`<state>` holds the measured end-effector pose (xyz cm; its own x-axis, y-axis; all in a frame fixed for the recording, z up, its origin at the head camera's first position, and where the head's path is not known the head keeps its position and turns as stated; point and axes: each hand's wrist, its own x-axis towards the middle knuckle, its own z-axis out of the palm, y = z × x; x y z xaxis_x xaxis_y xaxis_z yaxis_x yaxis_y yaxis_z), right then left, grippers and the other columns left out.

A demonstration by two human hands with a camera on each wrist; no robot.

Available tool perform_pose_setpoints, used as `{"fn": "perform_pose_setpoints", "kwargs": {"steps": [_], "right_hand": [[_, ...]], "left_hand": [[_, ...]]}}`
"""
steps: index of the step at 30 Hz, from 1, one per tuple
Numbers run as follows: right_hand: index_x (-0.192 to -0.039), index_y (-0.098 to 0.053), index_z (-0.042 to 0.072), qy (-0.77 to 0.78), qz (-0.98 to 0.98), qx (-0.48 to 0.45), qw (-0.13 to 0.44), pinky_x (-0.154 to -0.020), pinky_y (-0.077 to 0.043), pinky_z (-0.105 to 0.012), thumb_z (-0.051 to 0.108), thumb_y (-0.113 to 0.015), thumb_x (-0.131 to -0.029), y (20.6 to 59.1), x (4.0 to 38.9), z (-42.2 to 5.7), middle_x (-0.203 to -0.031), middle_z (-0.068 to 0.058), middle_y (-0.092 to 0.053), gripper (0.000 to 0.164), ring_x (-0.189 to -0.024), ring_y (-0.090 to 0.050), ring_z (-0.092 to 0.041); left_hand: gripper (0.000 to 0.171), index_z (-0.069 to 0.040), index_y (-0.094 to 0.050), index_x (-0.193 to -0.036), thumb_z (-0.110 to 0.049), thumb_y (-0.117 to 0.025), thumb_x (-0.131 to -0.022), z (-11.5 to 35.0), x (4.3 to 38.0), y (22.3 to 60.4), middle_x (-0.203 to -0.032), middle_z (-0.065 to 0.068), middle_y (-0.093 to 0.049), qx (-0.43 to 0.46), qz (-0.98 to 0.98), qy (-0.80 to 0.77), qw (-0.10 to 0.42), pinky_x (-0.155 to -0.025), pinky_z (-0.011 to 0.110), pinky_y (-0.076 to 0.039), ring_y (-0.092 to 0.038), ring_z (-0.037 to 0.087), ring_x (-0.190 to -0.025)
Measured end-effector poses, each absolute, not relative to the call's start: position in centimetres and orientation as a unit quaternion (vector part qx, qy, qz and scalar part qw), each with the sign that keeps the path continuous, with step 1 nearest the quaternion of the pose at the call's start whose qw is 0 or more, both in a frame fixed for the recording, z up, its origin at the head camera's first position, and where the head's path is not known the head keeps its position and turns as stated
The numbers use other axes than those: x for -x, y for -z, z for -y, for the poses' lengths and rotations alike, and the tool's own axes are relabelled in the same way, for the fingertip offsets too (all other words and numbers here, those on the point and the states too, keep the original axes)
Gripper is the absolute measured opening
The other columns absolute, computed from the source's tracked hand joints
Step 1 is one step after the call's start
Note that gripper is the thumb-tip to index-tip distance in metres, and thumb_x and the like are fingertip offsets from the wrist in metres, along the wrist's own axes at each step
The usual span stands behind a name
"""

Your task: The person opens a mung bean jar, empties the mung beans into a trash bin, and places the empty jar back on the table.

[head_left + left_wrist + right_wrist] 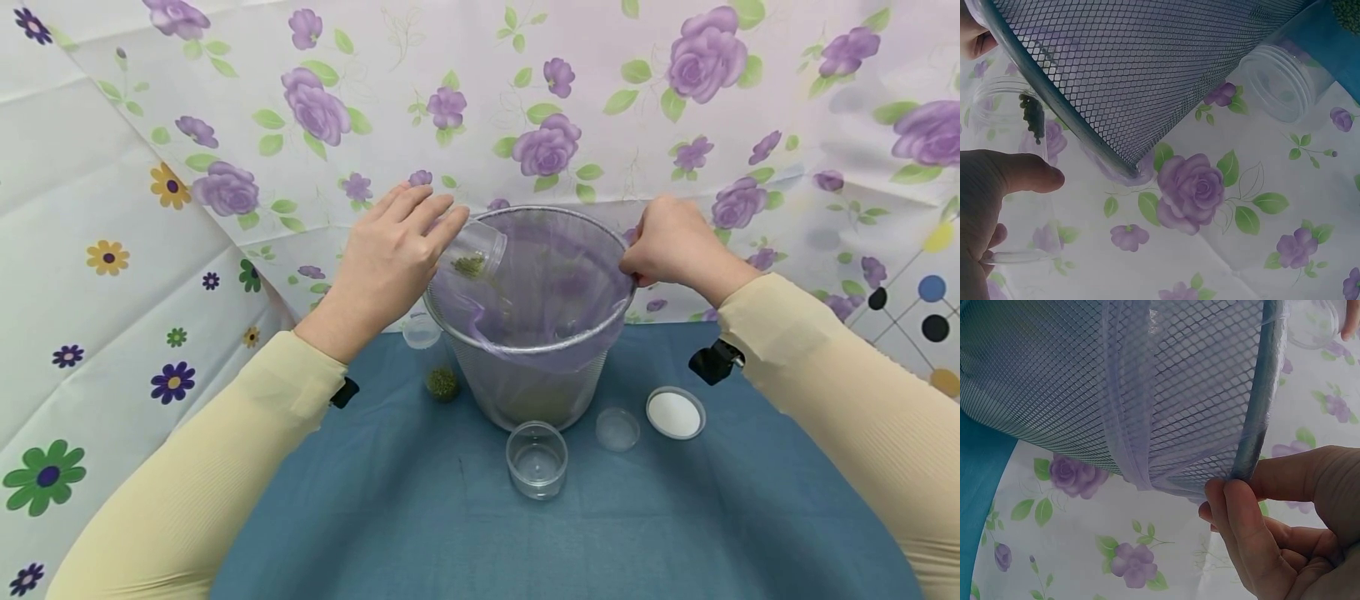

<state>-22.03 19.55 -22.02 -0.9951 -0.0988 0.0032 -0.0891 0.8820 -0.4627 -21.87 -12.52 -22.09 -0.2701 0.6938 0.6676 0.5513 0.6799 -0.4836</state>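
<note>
My left hand (401,250) grips a clear plastic jar (480,248), tipped on its side with its mouth at the left rim of a wire mesh wastebasket (525,387). Small green beans (1033,117) lie along the lower wall of the jar. A thin purple bag (555,283) lines the basket and folds down over its metal rim. On the opposite side, my right hand (667,246) pinches the rim and the bag between thumb and fingers; the right wrist view shows fingertips (1241,497) right at the rim.
In front of the basket stand a clear jar (537,462), a clear lid (618,429) and a container of white powder (675,414). Left of it are another jar with green beans (442,384) and a clear jar part (421,331). A flowered sheet (450,50) hangs behind the blue cloth (465,533).
</note>
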Motion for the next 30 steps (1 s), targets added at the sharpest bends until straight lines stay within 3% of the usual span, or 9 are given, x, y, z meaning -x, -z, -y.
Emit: {"fn": "perform_pose_setpoints", "kwargs": {"steps": [11,21,30], "right_hand": [[-0.06,-0.069,0.003,0.233,-0.971,0.042,0.012,-0.045,-0.048,-0.029,0.012,-0.062,-0.071,21.95,22.0,-19.46,-0.051,-0.006,-0.064,0.015,-0.046,-0.061,-0.019],[-0.059,-0.068,0.003,0.23,-0.972,0.041,0.011,-0.044,-0.048,-0.03,0.012,-0.062,-0.071,21.95,21.94,-19.44,-0.051,-0.006,-0.064,0.016,-0.046,-0.061,-0.019],[-0.059,-0.069,0.004,0.223,-0.974,0.045,0.01,-0.044,-0.047,-0.029,0.012,-0.062,-0.07,21.96,22.0,-19.47,-0.05,-0.005,-0.063,0.016,-0.046,-0.061,-0.019]], "left_hand": [[0.029,-0.009,-0.065,-0.117,-0.003,-0.046,-0.095,12.14,21.79,22.13,-0.115,0.013,-0.066,0.398,0.78,-0.089,0.475,-0.101,0.044,-0.045,-0.058,0.033,-0.111],[0.031,-0.005,-0.065,-0.116,-0.002,-0.057,-0.086,12.15,21.97,22.32,-0.112,0.013,-0.067,0.393,0.788,-0.08,0.467,-0.099,0.042,-0.047,-0.06,0.032,-0.105],[0.029,-0.005,-0.063,-0.117,-0.004,-0.053,-0.09,12.26,22.06,22.5,-0.112,0.014,-0.066,0.392,0.791,-0.101,0.459,-0.1,0.043,-0.046,-0.059,0.033,-0.107]]}}
